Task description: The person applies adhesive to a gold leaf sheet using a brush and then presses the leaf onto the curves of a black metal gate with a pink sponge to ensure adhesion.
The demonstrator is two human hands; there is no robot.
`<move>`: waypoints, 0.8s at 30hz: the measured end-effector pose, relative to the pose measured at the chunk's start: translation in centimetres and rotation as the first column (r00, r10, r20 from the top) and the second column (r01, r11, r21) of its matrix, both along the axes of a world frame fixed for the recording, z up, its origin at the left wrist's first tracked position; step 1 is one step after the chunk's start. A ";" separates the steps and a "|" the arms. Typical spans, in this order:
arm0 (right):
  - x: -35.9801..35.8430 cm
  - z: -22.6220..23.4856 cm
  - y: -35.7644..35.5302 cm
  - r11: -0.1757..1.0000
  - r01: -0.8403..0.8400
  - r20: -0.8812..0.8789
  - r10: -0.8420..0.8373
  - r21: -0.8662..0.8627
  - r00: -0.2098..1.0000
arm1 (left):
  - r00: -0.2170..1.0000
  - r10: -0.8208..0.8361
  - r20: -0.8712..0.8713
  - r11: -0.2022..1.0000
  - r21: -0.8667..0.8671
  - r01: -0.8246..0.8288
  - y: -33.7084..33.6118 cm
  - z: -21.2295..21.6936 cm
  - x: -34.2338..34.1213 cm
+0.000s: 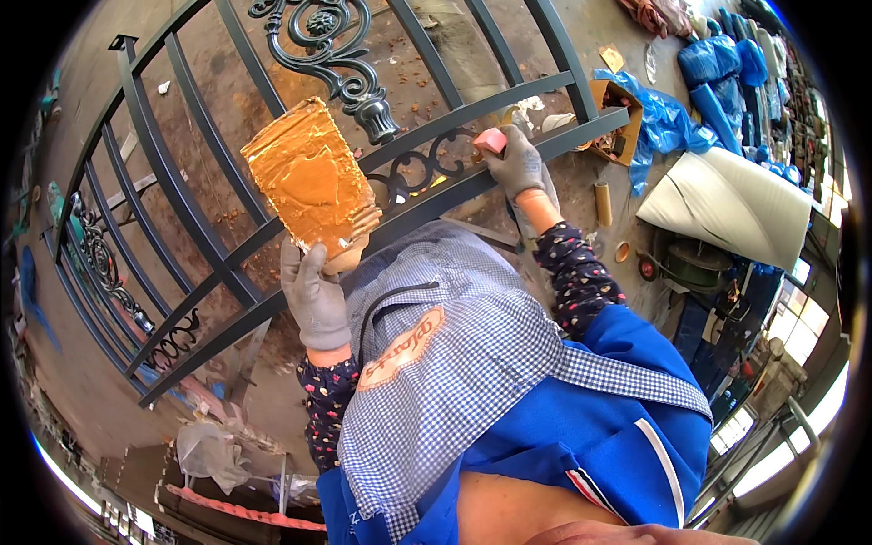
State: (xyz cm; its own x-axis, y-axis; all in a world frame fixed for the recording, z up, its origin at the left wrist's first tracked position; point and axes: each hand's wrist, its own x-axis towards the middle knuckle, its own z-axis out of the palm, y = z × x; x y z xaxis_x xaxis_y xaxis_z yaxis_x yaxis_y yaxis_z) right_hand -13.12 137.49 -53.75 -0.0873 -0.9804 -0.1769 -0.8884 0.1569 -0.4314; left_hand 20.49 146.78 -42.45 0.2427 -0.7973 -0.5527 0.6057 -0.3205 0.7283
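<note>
My left hand [316, 295], in a grey glove, grips the lower edge of a piece of cardboard [313, 182] thickly coated with golden-orange paint or paste. The cardboard is held above the bars of a dark metal railing panel [436, 202]. In its own grey glove, my right hand [521, 165] pinches a small pink sponge block [490, 140] beside the panel's near rail, close to its right end. Cast scrollwork [331, 64] with a dark sheen sits between the upright bars. A smaller row of scrolls [413, 168] runs between the two near rails, partly behind the cardboard.
An open cardboard box [627, 123] with scraps lies past the panel's right end, by blue plastic sheeting [668, 123]. A roll of white foam sheet [731, 204] is at the right. Another scrollwork section [100, 245] stands at the left. A cardboard tube [603, 204] is on the floor.
</note>
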 end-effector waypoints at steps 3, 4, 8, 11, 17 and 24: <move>1.6 -1.5 0.4 0.986 0.161 0.069 -0.157 -0.043 0.985 | 1.000 -0.003 0.006 1.000 0.000 0.003 -0.2 0.1 -0.1; 2.1 -1.6 0.5 0.983 0.178 0.092 -0.174 -0.037 0.980 | 1.000 -0.004 0.002 1.000 0.000 0.004 -0.2 0.1 -0.1; 4.5 -1.8 0.4 0.979 0.198 0.136 -0.191 -0.040 0.972 | 0.999 -0.029 -0.019 1.000 -0.009 0.029 -0.4 0.5 -0.2; 5.5 -2.0 0.6 0.983 0.180 0.163 -0.170 -0.045 0.972 | 0.998 -0.052 -0.028 0.999 -0.005 0.052 -0.5 0.5 -0.1; 3.7 -1.4 -0.2 0.975 0.219 0.047 -0.217 -0.040 0.975 | 0.997 -0.074 -0.028 0.997 -0.023 0.074 -0.2 0.1 0.2; 5.6 -1.3 -0.3 0.985 0.171 0.061 -0.170 -0.021 0.984 | 0.998 -0.065 -0.014 0.998 -0.007 0.064 -0.6 0.7 -0.1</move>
State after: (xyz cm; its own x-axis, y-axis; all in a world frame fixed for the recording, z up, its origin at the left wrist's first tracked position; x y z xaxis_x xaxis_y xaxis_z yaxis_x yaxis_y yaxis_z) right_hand -7.53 137.17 -55.08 -0.2438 -0.9563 -0.1613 -0.8227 0.2920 -0.4878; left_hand 20.35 146.21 -41.76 0.1829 -0.8149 -0.5500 0.5941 -0.3541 0.7223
